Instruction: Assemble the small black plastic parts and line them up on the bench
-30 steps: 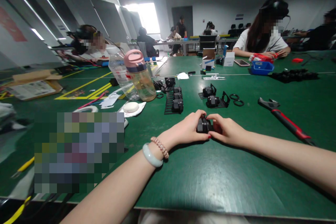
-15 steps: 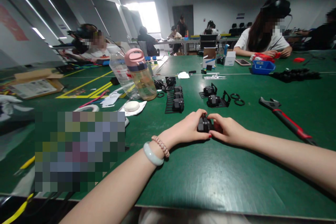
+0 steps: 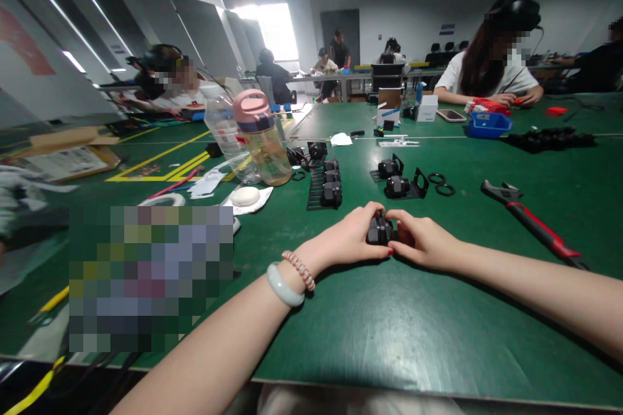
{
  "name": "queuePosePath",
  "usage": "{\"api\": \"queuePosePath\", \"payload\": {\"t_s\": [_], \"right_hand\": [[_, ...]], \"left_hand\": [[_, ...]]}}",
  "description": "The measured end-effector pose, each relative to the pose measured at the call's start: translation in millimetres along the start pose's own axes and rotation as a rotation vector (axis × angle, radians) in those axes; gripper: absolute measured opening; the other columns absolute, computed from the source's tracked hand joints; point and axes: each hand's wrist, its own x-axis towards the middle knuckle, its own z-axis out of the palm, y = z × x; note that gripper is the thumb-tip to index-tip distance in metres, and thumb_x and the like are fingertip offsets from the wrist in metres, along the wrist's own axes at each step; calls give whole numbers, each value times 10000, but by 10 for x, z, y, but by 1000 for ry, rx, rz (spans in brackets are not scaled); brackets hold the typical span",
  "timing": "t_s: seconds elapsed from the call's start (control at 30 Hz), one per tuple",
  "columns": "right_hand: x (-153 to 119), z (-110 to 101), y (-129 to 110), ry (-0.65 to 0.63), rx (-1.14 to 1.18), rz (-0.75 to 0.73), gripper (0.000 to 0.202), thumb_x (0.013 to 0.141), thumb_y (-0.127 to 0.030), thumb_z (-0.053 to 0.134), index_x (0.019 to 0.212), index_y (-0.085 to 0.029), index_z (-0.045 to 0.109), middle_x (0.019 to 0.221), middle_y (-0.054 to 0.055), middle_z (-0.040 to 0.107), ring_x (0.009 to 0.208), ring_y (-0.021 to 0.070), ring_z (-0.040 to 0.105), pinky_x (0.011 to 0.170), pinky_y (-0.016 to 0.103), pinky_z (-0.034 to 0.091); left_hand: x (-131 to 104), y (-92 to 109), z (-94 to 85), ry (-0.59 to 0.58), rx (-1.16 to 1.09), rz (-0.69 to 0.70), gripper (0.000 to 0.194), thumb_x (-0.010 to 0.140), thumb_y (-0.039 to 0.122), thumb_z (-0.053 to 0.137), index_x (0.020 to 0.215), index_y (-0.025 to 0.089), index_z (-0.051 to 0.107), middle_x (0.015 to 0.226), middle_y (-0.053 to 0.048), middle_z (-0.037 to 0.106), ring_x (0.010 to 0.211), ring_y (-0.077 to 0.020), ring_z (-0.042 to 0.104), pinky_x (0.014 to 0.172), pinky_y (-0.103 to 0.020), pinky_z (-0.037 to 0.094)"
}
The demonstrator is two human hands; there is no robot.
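A small black faceted fitting [image 3: 379,231] is held between my hands, just above or on the green table [image 3: 370,324]; which of the two I cannot tell. Around its left side curl the fingers of my left hand [image 3: 354,231], thumb below and forefinger above. My right hand [image 3: 422,240] pinches at the fitting's right end, which its fingers partly hide. Just beyond stand two similar fittings on black angle brackets [image 3: 400,187], with two black rings [image 3: 444,190] beside them. Another row of black fittings [image 3: 331,193] lies ahead of my left hand.
An adjustable wrench [image 3: 538,227] with red and black handles lies at right. At left stand a pink-lidded bottle [image 3: 265,142] and a clear plastic bottle [image 3: 224,123], near a white round object [image 3: 244,196] on paper. A blue bin [image 3: 489,124] sits farther back, before a seated person.
Both hands keep nearly the same hold and place on the fitting. A pale shape at the far left edge has shifted.
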Motion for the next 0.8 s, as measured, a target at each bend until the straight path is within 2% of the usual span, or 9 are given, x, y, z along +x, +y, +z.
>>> {"api": "queuePosePath", "payload": {"t_s": [0.8], "right_hand": [[11,-17,-16,-7,20,22,446,765,-270,496,1170,-166,341,576,-39,520,482,99,484,476,191,317]], "left_hand": [[8,13,-10,-5,-7,4,538,621,366,608,1084,181,405,950,-61,506,840,-197,507,738,-329,420]]}}
